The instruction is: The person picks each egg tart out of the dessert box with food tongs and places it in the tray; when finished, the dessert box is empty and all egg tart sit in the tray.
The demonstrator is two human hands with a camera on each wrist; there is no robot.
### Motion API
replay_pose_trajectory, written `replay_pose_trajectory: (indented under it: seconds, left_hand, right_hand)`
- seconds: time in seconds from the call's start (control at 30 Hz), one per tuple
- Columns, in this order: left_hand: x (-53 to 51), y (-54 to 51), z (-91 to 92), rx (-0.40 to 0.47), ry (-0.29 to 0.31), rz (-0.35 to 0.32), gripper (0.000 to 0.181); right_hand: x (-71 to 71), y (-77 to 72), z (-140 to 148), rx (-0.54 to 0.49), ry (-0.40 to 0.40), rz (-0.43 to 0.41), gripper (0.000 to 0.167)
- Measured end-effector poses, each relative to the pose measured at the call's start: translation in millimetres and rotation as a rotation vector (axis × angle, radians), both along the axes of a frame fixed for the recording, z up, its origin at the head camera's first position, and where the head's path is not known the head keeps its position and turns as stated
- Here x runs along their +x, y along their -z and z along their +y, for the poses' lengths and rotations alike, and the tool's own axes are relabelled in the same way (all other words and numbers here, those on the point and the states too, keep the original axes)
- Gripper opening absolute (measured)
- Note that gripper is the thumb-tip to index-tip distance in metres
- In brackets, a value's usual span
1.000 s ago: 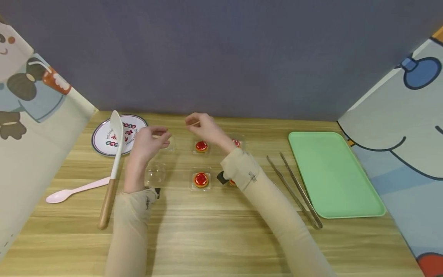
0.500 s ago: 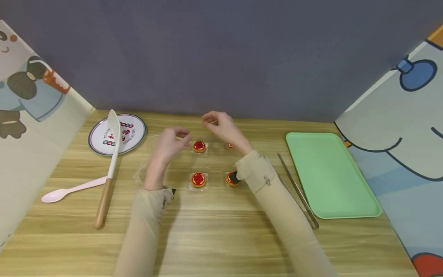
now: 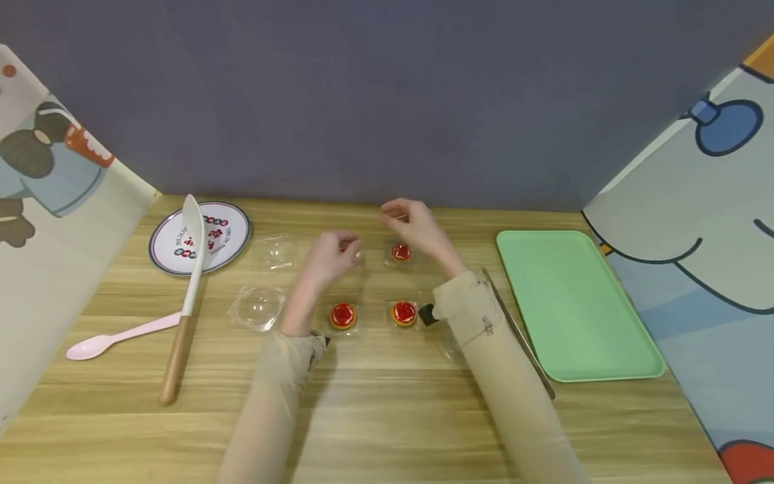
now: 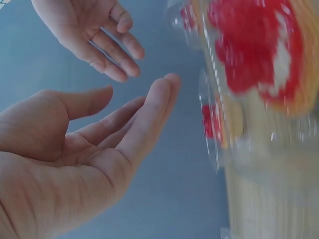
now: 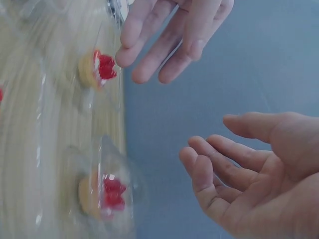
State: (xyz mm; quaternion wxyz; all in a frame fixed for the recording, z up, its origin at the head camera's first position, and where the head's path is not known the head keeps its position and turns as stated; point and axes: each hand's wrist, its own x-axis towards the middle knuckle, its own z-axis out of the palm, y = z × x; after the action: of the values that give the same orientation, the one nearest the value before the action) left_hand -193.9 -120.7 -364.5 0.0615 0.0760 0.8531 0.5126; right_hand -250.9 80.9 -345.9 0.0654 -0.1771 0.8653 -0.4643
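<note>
Above the back part of the wooden table my left hand (image 3: 326,259) hovers over a tart it partly covers. Its thumb and fingers are relaxed and apart, with nothing between them, as the left wrist view shows. My right hand (image 3: 417,227) is to its right, raised above a tart (image 3: 401,252) in a clear plastic box; its fingers curve loosely and hold nothing. Two more small red-topped tarts, a left one (image 3: 342,316) and a right one (image 3: 404,313), sit nearer in clear boxes. In the left wrist view a tart (image 4: 264,55) looms close. Neither hand touches anything.
Left are clear plastic containers, one near (image 3: 260,308), one farther back (image 3: 277,251). A plate (image 3: 232,252) lies under a white ladle-like utensil (image 3: 192,289) with a wooden handle, which crosses a pink spoon (image 3: 121,337). Right lie metal tongs (image 3: 519,333) and a green tray (image 3: 580,306).
Both hands have moved to the right above the table, keeping their loose shape. The clear containers on the left and the nearer right tart have come out from behind the arms.
</note>
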Motion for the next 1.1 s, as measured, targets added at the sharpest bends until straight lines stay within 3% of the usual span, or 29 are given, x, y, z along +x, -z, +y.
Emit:
replay_pose_trajectory:
  seconds: [0.43,0.63,0.83,1.1]
  left_hand:
    - [4.8,6.2,22.6,-0.045,0.026,0.025,0.041]
    - [5.6,9.8,27.4,-0.038,0.022,-0.013,0.042]
    - [2.8,14.6,35.8,-0.095,0.015,-0.006,0.036]
    - [2.4,17.3,42.7,-0.107,0.037,-0.040,0.040]
  right_hand:
    - [-1.5,10.3,25,0.004,0.049,0.013,0.036]
    - [-1.2,13.8,34,0.024,0.066,-0.024,0.037]
    - [-4.5,24.7,44,0.098,0.063,-0.047,0.038]
    - [-4.0,32.8,51,0.216,0.020,-0.125,0.042]
